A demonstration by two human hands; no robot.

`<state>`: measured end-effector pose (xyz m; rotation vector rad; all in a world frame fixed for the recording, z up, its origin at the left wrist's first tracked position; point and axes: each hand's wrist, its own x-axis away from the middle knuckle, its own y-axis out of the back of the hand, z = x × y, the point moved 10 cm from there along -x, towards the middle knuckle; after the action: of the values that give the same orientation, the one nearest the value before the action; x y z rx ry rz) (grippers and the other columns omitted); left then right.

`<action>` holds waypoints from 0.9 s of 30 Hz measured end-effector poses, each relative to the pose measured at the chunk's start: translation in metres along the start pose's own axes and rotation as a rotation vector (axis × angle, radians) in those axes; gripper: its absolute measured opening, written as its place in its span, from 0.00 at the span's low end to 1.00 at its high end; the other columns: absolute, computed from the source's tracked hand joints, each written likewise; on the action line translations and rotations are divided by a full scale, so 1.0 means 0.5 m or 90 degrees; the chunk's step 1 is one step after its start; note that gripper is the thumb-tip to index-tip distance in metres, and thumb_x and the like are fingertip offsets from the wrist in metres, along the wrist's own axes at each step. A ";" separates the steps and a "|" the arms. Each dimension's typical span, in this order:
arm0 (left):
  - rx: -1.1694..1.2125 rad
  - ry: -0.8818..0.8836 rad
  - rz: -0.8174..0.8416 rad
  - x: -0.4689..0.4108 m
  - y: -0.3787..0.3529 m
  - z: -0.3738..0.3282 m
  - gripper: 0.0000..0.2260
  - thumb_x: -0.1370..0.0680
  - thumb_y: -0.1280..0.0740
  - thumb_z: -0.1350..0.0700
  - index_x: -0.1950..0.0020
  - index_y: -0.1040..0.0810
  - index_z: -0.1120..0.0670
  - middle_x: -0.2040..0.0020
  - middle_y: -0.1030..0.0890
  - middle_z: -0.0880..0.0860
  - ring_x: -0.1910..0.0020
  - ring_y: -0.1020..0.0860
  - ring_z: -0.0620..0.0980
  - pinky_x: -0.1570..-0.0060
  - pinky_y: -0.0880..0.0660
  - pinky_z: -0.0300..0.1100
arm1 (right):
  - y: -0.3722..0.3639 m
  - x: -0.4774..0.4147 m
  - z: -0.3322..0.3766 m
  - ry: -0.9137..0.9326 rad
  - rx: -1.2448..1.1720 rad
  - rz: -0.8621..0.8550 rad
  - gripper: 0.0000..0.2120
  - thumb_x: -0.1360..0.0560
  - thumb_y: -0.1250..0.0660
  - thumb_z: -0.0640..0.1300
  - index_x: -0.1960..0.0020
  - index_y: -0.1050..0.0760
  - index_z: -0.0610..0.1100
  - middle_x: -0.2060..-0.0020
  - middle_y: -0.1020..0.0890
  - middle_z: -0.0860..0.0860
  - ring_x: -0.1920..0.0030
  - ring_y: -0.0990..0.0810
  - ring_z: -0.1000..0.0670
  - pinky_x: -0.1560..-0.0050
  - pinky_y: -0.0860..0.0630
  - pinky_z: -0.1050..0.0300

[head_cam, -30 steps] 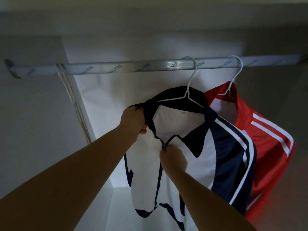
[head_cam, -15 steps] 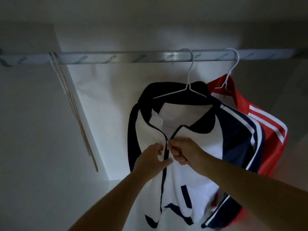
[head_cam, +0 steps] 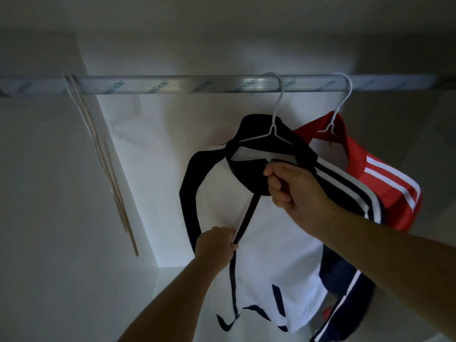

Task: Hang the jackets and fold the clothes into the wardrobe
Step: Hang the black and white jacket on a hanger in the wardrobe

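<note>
A white and navy track jacket [head_cam: 271, 233] hangs on a white wire hanger [head_cam: 274, 127] from the wardrobe rail [head_cam: 172, 83]. Its front is zipped up to the navy collar. My right hand [head_cam: 293, 188] pinches the zip pull at the collar's top edge. Lower down, my left hand [head_cam: 217, 245] grips the jacket front beside the dark zip strip. Behind it to the right, a red jacket with white stripes [head_cam: 385, 178] hangs on a second white hanger [head_cam: 338, 114].
The rail runs across the wardrobe's top, wrapped in printed film. Thin cords or sticks [head_cam: 108, 164] dangle from the rail's left end along the white side panel [head_cam: 44, 193]. The white back wall [head_cam: 158, 134] stands behind the jackets.
The open front has been zipped shut: my right hand rose from mid-chest to the collar with the zip pull. My left hand dropped lower on the jacket front.
</note>
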<state>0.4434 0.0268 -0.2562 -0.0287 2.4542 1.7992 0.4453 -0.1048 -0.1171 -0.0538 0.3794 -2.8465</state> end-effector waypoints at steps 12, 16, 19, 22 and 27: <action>0.063 -0.016 -0.048 -0.007 0.107 -0.040 0.07 0.21 0.39 0.55 0.45 0.26 0.53 0.51 0.20 0.49 0.54 0.22 0.47 0.53 0.24 0.42 | 0.029 0.083 0.129 0.381 0.786 -0.023 0.05 0.23 0.37 0.35 0.54 0.23 0.38 0.63 0.22 0.45 0.63 0.24 0.46 0.59 0.25 0.50; 0.280 -0.180 -0.378 0.007 0.347 -0.164 0.06 0.25 0.37 0.59 0.62 0.30 0.54 0.67 0.30 0.45 0.69 0.30 0.42 0.67 0.32 0.31 | 0.179 0.100 0.152 0.302 0.893 -0.178 0.13 0.24 0.35 0.37 0.40 0.27 0.37 0.49 0.22 0.40 0.49 0.22 0.41 0.49 0.25 0.46; 0.383 -0.136 -0.263 -0.065 0.351 -0.239 0.08 0.25 0.34 0.52 0.55 0.28 0.56 0.64 0.27 0.45 0.65 0.27 0.43 0.65 0.32 0.32 | 0.237 0.092 0.082 0.156 0.885 -0.120 0.14 0.22 0.38 0.39 0.37 0.28 0.41 0.49 0.20 0.43 0.49 0.21 0.43 0.49 0.27 0.52; 0.517 0.032 -0.072 -0.146 0.271 -0.266 0.18 0.24 0.32 0.46 0.43 0.30 0.57 0.55 0.26 0.47 0.55 0.26 0.47 0.54 0.31 0.39 | 0.256 0.095 0.044 0.120 0.937 -0.090 0.06 0.20 0.42 0.42 0.47 0.27 0.44 0.55 0.18 0.47 0.53 0.20 0.45 0.57 0.31 0.58; 0.427 0.087 -0.108 -0.191 0.271 -0.260 0.08 0.20 0.38 0.54 0.53 0.26 0.59 0.66 0.30 0.49 0.57 0.28 0.50 0.55 0.33 0.39 | 0.276 0.100 0.027 0.054 1.065 -0.049 0.14 0.19 0.42 0.47 0.61 0.30 0.43 0.59 0.19 0.45 0.58 0.22 0.48 0.59 0.30 0.56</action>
<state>0.5196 -0.0603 -0.0798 -0.3030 2.9100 0.8698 0.4337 -0.2501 -0.1401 0.3617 -1.9205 -2.2908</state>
